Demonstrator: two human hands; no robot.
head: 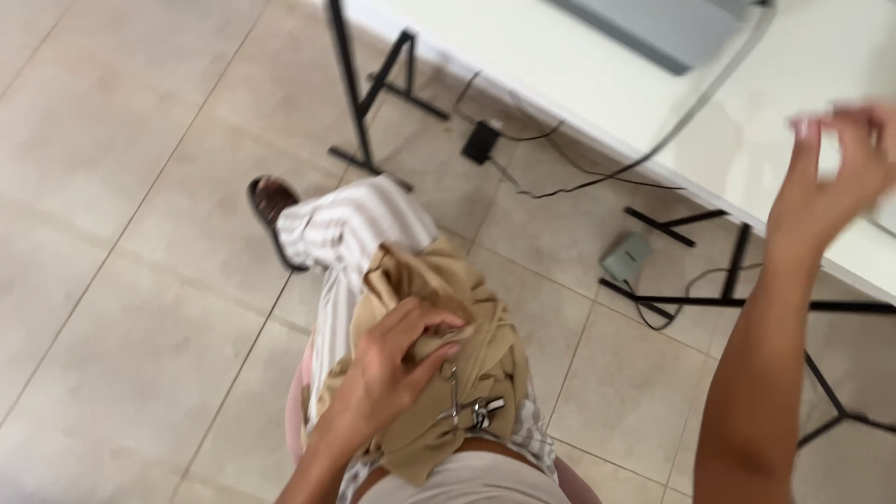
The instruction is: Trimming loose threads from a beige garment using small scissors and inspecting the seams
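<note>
I sit with a bunched tan garment (467, 327) on my lap, over striped white trousers (345, 229). My left hand (397, 359) grips a fold of the tan cloth near its top. Metal clips (471, 406) hang from the garment just right of that hand. My right hand (835, 182) is raised over the edge of the white table (653, 103), blurred, fingers apart and curled; whether it holds anything is unclear.
A grey device (667, 28) rests on the table with a grey cable (700, 103) running off it. Black table legs (359, 93), a black adapter (481, 142), a small grey box (625, 257) and wires lie on the tiled floor. My sandalled foot (271, 201) points left.
</note>
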